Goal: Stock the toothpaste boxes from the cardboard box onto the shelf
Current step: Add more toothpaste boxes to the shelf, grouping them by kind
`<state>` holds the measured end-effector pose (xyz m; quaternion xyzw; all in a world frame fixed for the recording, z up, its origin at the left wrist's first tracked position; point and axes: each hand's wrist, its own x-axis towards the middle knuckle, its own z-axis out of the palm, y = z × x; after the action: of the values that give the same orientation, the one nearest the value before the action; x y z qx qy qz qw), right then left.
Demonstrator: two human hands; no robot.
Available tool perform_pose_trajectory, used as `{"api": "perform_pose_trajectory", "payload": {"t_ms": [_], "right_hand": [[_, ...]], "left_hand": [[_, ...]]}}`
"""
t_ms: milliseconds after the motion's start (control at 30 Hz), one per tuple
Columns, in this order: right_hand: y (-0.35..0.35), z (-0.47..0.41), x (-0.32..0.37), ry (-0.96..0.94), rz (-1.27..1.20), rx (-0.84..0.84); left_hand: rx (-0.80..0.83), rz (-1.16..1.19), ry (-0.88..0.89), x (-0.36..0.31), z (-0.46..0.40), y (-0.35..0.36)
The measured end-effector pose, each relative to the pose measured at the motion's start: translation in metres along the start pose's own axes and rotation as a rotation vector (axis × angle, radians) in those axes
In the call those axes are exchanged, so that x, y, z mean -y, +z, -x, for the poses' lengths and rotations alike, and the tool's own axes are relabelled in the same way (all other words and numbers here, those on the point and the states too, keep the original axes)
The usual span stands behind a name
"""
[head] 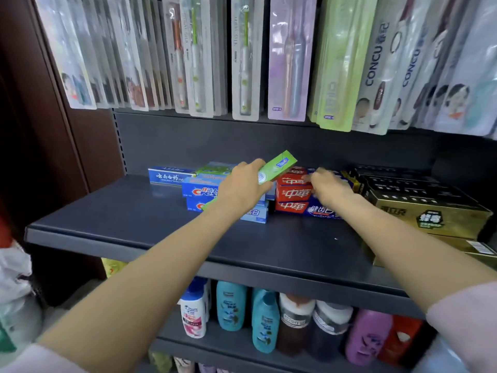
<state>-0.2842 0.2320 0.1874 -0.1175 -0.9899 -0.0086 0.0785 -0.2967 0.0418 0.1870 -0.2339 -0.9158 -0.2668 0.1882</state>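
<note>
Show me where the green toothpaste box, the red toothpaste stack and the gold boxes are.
green toothpaste box (279, 166): head view, upper front face.
red toothpaste stack (293, 195): head view, middle box's red end.
gold boxes (408, 211): head view, top face.

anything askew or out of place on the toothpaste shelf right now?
Nothing damaged or spilled. The only thing off-line is the green toothpaste box, tilted in the left hand above the blue Crest boxes, not yet shelved. The right hand rests on the red stack, which looks square.
</note>
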Motion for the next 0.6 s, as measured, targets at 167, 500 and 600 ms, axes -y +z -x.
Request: {"api": "perform_pose_trajectory", "payload": {"t_ms": [167,500,600], "right_hand": [[0.011,-0.009,0.003,0.06,0.085,-0.064],[0.022,0.011,0.026,-0.126,-0.766,-0.346],[0.009,0.028,0.045,-0.015,-1.523,-0.155]], "left_hand": [[0.011,-0.006,0.021,0.008,-0.009,0.003],[0.055,0.047,0.107,0.027,-0.008,0.003],[0.086,0.095,0.194,0.032,-0.005,-0.002]]}}
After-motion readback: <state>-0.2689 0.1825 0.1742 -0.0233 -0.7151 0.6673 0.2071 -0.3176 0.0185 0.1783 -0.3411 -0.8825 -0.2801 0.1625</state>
